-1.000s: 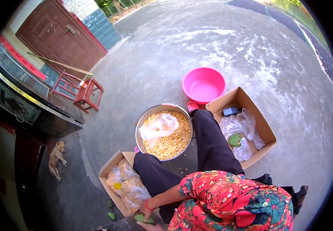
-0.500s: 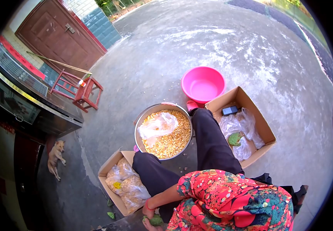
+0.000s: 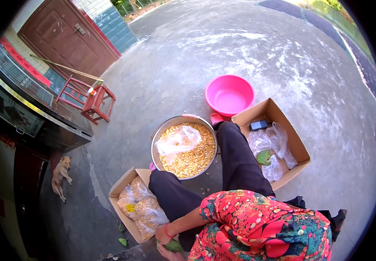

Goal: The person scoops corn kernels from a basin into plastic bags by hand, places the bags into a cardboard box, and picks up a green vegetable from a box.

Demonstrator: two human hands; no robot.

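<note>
At the bottom, my right hand (image 3: 165, 235), with a red band at the wrist, reaches across to a green lumpy item (image 3: 173, 246). My left hand (image 3: 170, 254) is just below, its fingers curled around the same item. Both hands are beside the near end of a cardboard box (image 3: 127, 221) that holds clear bags of yellow grain (image 3: 146, 212). In front of my knees is a round metal basin (image 3: 155, 152) of yellow kernels (image 3: 192, 162), with a crumpled clear bag (image 3: 178, 140) on top.
A pink basin (image 3: 229, 95) is ahead. Right of my legs, another cardboard box (image 3: 298, 143) holds clear bags, a dark device (image 3: 258, 125) and a green piece (image 3: 264, 157). At the left are a red chair (image 3: 96, 103) and a lying dog (image 3: 61, 177). Green scraps (image 3: 123, 242) lie near the left box.
My hands have shifted slightly and turned the green item between them; it now shows further right than a second ago. The basins and boxes have stayed in place.
</note>
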